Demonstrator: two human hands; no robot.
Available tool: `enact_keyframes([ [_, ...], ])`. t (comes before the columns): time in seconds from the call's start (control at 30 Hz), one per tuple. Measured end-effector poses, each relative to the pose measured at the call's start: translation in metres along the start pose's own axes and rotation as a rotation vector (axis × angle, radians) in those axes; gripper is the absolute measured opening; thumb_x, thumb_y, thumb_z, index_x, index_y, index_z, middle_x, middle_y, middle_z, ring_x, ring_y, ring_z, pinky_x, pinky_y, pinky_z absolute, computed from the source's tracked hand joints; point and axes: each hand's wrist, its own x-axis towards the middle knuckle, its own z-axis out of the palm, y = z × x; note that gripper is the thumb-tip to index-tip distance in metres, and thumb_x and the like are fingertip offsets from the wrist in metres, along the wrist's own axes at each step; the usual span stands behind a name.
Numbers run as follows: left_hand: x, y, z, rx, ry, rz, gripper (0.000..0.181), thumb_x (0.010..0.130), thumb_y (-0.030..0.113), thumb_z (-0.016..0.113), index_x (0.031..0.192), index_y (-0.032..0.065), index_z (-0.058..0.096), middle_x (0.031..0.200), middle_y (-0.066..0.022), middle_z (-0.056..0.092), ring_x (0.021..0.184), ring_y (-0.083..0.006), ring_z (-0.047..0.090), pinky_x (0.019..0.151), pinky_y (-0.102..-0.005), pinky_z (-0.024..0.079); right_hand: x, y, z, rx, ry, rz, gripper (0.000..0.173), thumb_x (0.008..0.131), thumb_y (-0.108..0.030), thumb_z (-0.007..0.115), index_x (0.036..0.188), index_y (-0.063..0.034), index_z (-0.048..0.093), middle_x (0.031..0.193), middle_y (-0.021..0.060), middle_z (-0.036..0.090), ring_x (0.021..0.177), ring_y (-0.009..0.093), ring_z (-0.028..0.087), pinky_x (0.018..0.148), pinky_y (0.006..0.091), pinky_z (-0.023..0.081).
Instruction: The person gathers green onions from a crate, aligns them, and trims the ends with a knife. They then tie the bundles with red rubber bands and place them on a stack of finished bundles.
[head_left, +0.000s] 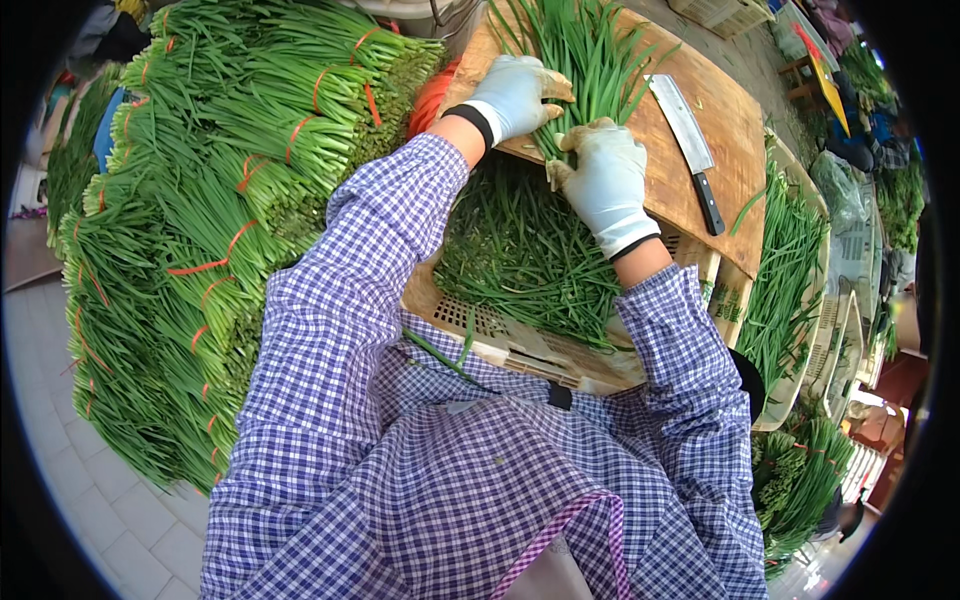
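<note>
A loose bunch of garlic chives (589, 56) lies on a worn wooden board (720, 142), its stem ends towards me. My left hand (523, 97), in a whitish glove with a black cuff, grips the bunch from the left side. Lower down, my right hand (609, 176), gloved alike, has its thumb and fingers closed around the stem ends at the board's near edge. Part of the stems is hidden behind the right hand's fingers. To the right of that hand, a knife (684, 124) with a broad blade and black handle rests flat on the board.
Below the board's near edge, a plastic crate (517, 349) holds loose chive leaves (525, 255). Chive bundles tied with red bands (300, 139) form a tall pile on my left. On the right stands another basket of chives (787, 277). People and more crates appear farther off.
</note>
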Motion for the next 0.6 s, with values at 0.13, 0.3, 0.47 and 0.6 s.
enact_keyframes([
  [0.13, -0.001, 0.008, 0.000, 0.054, -0.016, -0.058, 0.028, 0.083, 0.035, 0.069, 0.107, 0.0211, 0.075, 0.115, -0.0028, 0.068, 0.105, -0.0272, 0.059, 0.099, -0.0395, 0.041, 0.002, 0.003, 0.013, -0.046, 0.070, -0.035, 0.010, 0.070, -0.017, 0.071, 0.080, -0.0151, 0.072, 0.091, 0.0058, 0.063, 0.088, 0.028, 0.062, 0.070, 0.0413, 0.047],
  [0.3, 0.005, -0.001, 0.007, 0.081, -0.099, -0.019, 0.032, 0.087, 0.038, 0.064, 0.112, 0.0214, 0.073, 0.123, 0.0015, 0.066, 0.112, -0.0210, 0.056, 0.102, -0.0384, 0.037, 0.005, -0.011, 0.010, -0.374, -0.013, -0.101, 0.004, 0.071, -0.015, 0.068, 0.073, -0.0113, 0.068, 0.085, 0.0055, 0.061, 0.084, 0.025, 0.062, 0.068, 0.0387, 0.047],
  [0.47, 0.002, -0.006, 0.009, 0.069, -0.100, -0.049, 0.031, 0.087, 0.036, 0.063, 0.112, 0.0199, 0.073, 0.125, 0.0027, 0.065, 0.113, -0.0203, 0.057, 0.102, -0.0387, 0.039, -0.045, -0.036, -0.025, -0.411, -0.667, -0.357, 0.012, 0.078, -0.014, 0.066, 0.086, -0.0082, 0.073, 0.088, 0.0094, 0.067, 0.087, 0.025, 0.067, 0.071, 0.0369, 0.053],
  [0.6, 0.004, -0.007, 0.004, 0.021, -0.119, -0.077, 0.031, 0.086, 0.035, 0.063, 0.111, 0.0179, 0.073, 0.120, 0.0004, 0.067, 0.108, -0.0220, 0.060, 0.097, -0.0380, 0.044, -0.051, -0.028, -0.042, 0.243, -0.520, -0.413, 0.011, 0.077, -0.019, 0.068, 0.085, -0.0119, 0.072, 0.080, 0.0120, 0.066, 0.078, 0.031, 0.066, 0.073, 0.0391, 0.054],
])
